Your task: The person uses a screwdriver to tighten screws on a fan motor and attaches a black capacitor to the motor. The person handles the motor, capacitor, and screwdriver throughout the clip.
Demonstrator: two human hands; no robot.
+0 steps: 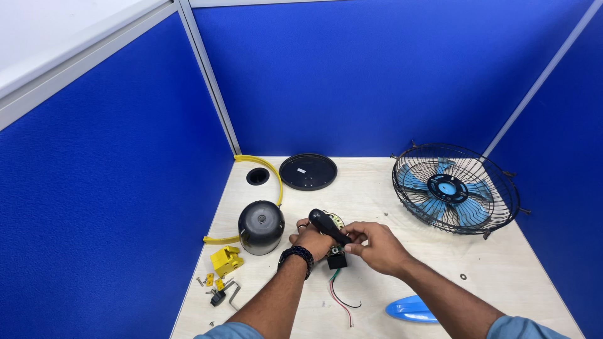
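Observation:
My left hand (309, 240) and my right hand (377, 247) meet over the middle of the wooden table (377, 188). Between them is a small fan motor assembly (336, 251) with a black block and red, green and black wires (341, 298) hanging below. A black screwdriver handle (326, 224) lies across the motor, gripped by my right hand's fingers. My left hand, with a dark bracelet at the wrist, cups the motor from the left.
A black dome-shaped motor cover (260, 226) stands to the left, with a yellow strip (267, 164) curving behind it. Yellow plastic parts and screws (224, 263) lie at the left edge. A round black disc (308, 171), a caged blue-bladed fan head (455, 189) and a blue piece (411, 309) are around. Blue partitions enclose the table.

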